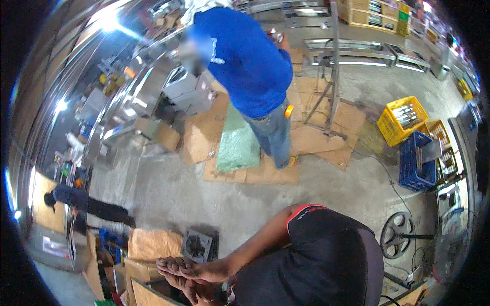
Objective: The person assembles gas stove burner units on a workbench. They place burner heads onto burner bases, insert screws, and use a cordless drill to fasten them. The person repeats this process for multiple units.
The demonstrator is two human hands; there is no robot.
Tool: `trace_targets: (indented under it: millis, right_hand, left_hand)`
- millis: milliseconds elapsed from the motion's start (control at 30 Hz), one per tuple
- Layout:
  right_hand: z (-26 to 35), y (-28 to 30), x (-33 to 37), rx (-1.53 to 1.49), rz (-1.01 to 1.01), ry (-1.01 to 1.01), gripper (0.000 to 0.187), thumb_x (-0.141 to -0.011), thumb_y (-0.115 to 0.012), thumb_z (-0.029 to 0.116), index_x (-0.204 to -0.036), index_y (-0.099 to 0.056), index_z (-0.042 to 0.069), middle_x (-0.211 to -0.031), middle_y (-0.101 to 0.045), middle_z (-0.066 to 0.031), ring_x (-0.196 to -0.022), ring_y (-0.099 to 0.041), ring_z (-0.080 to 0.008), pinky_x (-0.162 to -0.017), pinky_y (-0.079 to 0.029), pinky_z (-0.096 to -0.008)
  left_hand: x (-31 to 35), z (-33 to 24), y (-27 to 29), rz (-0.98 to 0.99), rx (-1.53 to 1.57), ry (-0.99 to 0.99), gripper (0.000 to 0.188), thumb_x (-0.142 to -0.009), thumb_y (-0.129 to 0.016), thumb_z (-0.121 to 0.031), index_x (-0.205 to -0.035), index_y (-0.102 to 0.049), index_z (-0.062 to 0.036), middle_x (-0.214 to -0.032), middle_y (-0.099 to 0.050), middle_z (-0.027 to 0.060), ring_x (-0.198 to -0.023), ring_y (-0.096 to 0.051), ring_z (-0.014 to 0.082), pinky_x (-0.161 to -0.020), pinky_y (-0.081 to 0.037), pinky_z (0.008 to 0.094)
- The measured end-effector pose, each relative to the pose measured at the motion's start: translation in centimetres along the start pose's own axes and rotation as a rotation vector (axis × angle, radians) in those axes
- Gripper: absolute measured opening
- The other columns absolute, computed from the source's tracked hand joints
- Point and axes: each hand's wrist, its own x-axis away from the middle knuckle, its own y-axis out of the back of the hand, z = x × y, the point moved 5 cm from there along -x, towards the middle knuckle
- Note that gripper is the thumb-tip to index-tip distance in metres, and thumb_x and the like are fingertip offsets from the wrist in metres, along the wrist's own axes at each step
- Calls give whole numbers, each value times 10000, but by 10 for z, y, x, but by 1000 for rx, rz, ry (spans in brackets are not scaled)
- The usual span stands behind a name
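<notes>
At the lower edge of the frame, the left hand [176,266] lies flat, fingers together, over the right hand [196,291]; neither appears to hold anything, above cardboard boxes [148,245] at lower left. Beyond, upper centre, a worker in blue [245,61] stands on flattened cardboard [255,173].

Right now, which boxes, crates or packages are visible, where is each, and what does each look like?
Yellow crate: right, on the floor, rectangular plastic, holding metal parts.
Blue crate: just below the yellow one, plastic.
Green package: centre, flat, lying on cardboard sheets.
Brown cardboard boxes: lower left, beside the hands.
</notes>
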Motion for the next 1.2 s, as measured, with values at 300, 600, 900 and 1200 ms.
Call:
trace_targets:
  millis: [300, 600, 900, 1200]
  right_hand:
    - [106, 15, 20, 745, -170, 98, 574, -1029, -328, 514, -1416, -383, 93, -1027, -642, -53, -849, -611, -132, -673, -512, -235]
    - [154, 103, 0, 959, -600, 567, 483, -1062, -298, 407, -1260, -460, -3, -995, -628, -99, -913, -606, -145, -814, -478, -305]
    - [181, 39, 28, 727, -642, 928, 885, -925, -377, 671, -1533, -81, 99, -1358, -426, -122, -1008, -542, -203, -768, -493, -326]
    - [202, -9, 48, 553, -577, 1275, 813, -926, -326, 701, -1543, -73, 235, -1434, -413, -31, -912, -601, -210, -719, -513, -366]
  left_hand:
    - [-100, 87, -78, 611, 294, 428, 503, -1023, -324, -510, -1031, -558, -65, -760, -598, 80, -596, -557, 196, -587, -499, 378]
    - [-186, 186, -78, 996, 865, 969, 593, -994, -359, -565, -1242, -546, -59, -1109, -601, 202, -863, -609, 289, -713, -514, 434]
    - [-148, 231, -154, 1230, 792, 1357, 337, -998, -493, -293, -1263, -554, -94, -1154, -646, 181, -952, -641, 275, -827, -534, 443]
    - [-137, 256, -170, 1118, 788, 1717, 372, -1029, -380, -199, -1364, -436, -47, -1285, -566, 239, -1143, -573, 381, -984, -436, 567]
